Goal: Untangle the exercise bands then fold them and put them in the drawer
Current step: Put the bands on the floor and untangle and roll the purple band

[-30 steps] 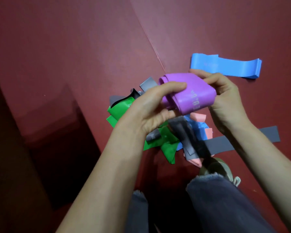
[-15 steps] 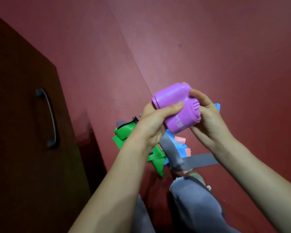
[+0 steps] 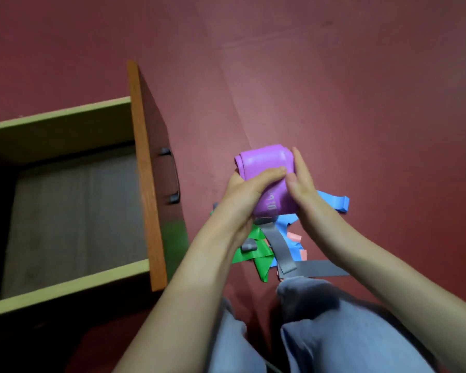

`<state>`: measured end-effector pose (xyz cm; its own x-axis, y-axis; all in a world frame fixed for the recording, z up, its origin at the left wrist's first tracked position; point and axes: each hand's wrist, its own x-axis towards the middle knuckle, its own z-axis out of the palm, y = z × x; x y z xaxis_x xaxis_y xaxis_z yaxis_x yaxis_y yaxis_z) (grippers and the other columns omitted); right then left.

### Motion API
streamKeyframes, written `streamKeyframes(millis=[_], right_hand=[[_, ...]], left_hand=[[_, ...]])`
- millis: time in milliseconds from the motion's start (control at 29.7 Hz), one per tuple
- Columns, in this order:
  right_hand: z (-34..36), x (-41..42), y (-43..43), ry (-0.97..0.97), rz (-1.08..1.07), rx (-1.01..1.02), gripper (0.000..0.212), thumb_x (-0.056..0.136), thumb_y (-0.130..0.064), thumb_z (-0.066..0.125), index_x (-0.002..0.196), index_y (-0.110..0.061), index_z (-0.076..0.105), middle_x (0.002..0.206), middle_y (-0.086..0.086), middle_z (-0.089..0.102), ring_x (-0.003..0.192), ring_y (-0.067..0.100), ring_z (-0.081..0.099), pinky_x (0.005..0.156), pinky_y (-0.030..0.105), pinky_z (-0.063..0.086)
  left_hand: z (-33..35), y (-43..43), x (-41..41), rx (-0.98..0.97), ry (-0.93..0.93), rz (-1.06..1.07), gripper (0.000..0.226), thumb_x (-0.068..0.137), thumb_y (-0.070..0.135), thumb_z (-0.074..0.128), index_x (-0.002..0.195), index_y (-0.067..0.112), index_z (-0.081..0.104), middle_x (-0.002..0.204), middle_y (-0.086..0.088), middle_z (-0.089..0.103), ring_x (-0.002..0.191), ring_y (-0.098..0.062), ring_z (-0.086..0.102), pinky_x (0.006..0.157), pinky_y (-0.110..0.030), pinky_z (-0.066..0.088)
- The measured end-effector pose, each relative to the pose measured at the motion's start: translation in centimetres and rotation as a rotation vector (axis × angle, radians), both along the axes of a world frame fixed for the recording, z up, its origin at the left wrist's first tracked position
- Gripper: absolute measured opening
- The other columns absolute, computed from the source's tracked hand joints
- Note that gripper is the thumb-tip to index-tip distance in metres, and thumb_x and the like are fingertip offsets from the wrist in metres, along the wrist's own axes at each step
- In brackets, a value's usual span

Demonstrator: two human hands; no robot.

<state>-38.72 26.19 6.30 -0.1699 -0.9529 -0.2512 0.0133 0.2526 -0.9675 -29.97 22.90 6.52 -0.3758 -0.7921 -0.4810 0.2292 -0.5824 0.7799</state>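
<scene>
A folded purple exercise band (image 3: 264, 162) is held above the floor between both hands. My left hand (image 3: 249, 192) grips it from the left, thumb curled over its top. My right hand (image 3: 303, 184) presses flat against its right side with straight fingers. Under the hands lies a tangle of bands on the floor: green (image 3: 258, 254), grey (image 3: 283, 251), blue (image 3: 334, 203) and pink (image 3: 293, 236). The open drawer (image 3: 57, 125) stands at the left, its wooden front (image 3: 145, 168) with a dark handle (image 3: 172, 179) facing the hands; its inside looks bare.
The floor is a dark red mat (image 3: 334, 90) with open room ahead and to the right. My knees in blue jeans (image 3: 320, 319) fill the bottom of the view, close to the band pile.
The view has swung left and down, so the open drawer now shows. The purple band stays in both hands, and my right hand has flattened against its side.
</scene>
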Motion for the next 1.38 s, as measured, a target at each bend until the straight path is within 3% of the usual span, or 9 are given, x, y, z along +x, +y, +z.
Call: streamKeyframes(millis=[34, 135, 269, 471, 639, 908, 1211, 1279, 1380], right_hand=[[0.6, 0.9, 0.1, 0.058, 0.033, 0.005, 0.085, 0.081, -0.047, 0.053, 0.142, -0.01, 0.006, 0.113, -0.03, 0.012, 0.12, -0.013, 0.028, 0.08, -0.012, 0.022], [1.8, 2.5, 1.1, 0.067, 0.203, 0.05, 0.073, 0.089, -0.041, 0.048, 0.144, -0.029, 0.0, 0.126, -0.033, 0.015, 0.124, -0.013, 0.019, 0.106, 0.008, 0.018], [4.1, 5.7, 1.9, 0.04, 0.329, 0.017, 0.062, 0.092, -0.024, 0.044, 0.143, -0.032, 0.01, 0.127, -0.034, 0.025, 0.123, -0.014, 0.027, 0.106, 0.014, 0.025], [3.6, 13.2, 1.2, -0.033, 0.294, -0.002, 0.05, 0.085, -0.011, 0.057, 0.133, -0.012, 0.042, 0.128, 0.003, 0.055, 0.112, 0.009, 0.054, 0.102, 0.03, 0.043], [1.8, 18.9, -0.5, -0.218, 0.386, 0.025, 0.026, 0.085, -0.002, 0.054, 0.1, -0.021, 0.061, 0.084, -0.011, 0.069, 0.075, -0.003, 0.064, 0.066, 0.012, 0.052], [-2.0, 28.8, -4.4, -0.258, 0.512, 0.116, 0.025, 0.085, -0.004, 0.055, 0.108, -0.014, 0.059, 0.097, 0.003, 0.066, 0.085, 0.012, 0.062, 0.07, 0.019, 0.053], [-5.0, 34.1, -7.8, -0.265, 0.559, 0.271, 0.024, 0.085, -0.007, 0.055, 0.108, -0.007, 0.058, 0.08, 0.0, 0.063, 0.063, 0.004, 0.06, 0.055, 0.013, 0.051], [-5.8, 35.0, -8.5, -0.241, 0.553, 0.289, 0.024, 0.085, -0.006, 0.055, 0.109, -0.006, 0.059, 0.078, 0.001, 0.062, 0.061, 0.005, 0.06, 0.052, 0.013, 0.051], [-7.7, 36.7, -9.0, -0.173, 0.545, 0.343, 0.026, 0.085, -0.001, 0.055, 0.11, -0.002, 0.057, 0.073, 0.002, 0.059, 0.052, 0.003, 0.057, 0.045, 0.012, 0.048]], left_hand=[[0.5, 0.2, 0.7, -0.002, 0.006, 0.025, 0.025, 0.074, 0.005, 0.066, 0.098, 0.008, 0.06, 0.06, 0.003, 0.066, 0.052, -0.007, 0.062, 0.053, -0.019, 0.053], [1.6, 1.1, 3.2, -0.046, 0.023, 0.086, 0.02, 0.081, 0.008, 0.061, 0.102, 0.008, 0.06, 0.07, 0.001, 0.067, 0.058, -0.006, 0.064, 0.058, -0.019, 0.054], [2.8, 2.3, 7.5, -0.074, 0.004, 0.283, 0.013, 0.08, 0.002, 0.061, 0.091, 0.009, 0.062, 0.068, 0.0, 0.069, 0.058, -0.009, 0.065, 0.057, -0.021, 0.055], [3.7, 2.9, 15.4, -0.055, -0.036, 0.477, 0.028, 0.076, 0.002, 0.065, 0.103, 0.002, 0.062, 0.083, -0.012, 0.069, 0.061, -0.015, 0.067, 0.062, -0.028, 0.058], [2.3, 2.8, 21.4, 0.017, -0.13, 0.624, 0.035, 0.073, 0.009, 0.069, 0.107, 0.003, 0.061, 0.097, -0.015, 0.067, 0.08, -0.022, 0.066, 0.07, -0.031, 0.057], [-0.9, 1.9, 29.9, 0.093, -0.121, 0.734, 0.036, 0.085, 0.02, 0.06, 0.119, 0.009, 0.056, 0.115, -0.017, 0.064, 0.103, -0.028, 0.063, 0.094, -0.044, 0.049], [-3.1, 0.1, 34.6, 0.22, -0.136, 0.796, 0.042, 0.088, 0.024, 0.055, 0.126, 0.007, 0.049, 0.109, -0.012, 0.065, 0.093, -0.022, 0.064, 0.083, -0.036, 0.052], [-2.8, 0.2, 34.5, 0.215, -0.299, 0.795, 0.048, 0.087, 0.02, 0.056, 0.13, 0.006, 0.042, 0.109, -0.01, 0.061, 0.094, -0.021, 0.061, 0.081, -0.034, 0.051], [-2.8, 0.8, 34.8, 0.078, -0.956, 0.623, 0.067, 0.086, 0.022, 0.055, 0.141, 0.008, 0.019, 0.144, -0.009, 0.03, 0.133, -0.025, 0.03, 0.104, -0.035, 0.031]])
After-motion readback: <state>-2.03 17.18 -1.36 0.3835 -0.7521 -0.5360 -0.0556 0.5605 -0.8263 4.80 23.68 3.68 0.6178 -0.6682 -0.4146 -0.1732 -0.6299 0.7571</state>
